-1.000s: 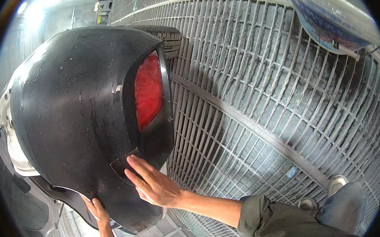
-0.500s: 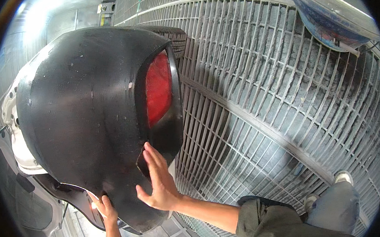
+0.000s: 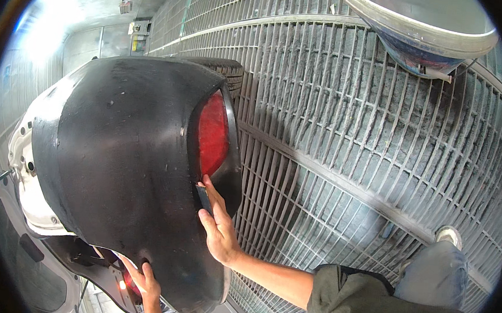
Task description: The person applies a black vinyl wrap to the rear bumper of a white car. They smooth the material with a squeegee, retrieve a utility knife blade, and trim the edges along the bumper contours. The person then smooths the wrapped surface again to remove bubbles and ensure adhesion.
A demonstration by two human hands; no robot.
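Left hand [image 3: 140,282] comes up from the lower edge, fingers curled under the bottom rim of the black car panel [image 3: 123,159] and gripping it. That panel fills the left half of the view, over a white car body [image 3: 23,164]. Further right, the right hand [image 3: 218,227] lies flat on the panel's edge, fingers together, pressing a small dark sanding block [image 3: 204,198] just below the red tail light [image 3: 213,133]. Good work here likely means short, even strokes kept off the lens. Grey floor grating [image 3: 369,135] lies beyond.
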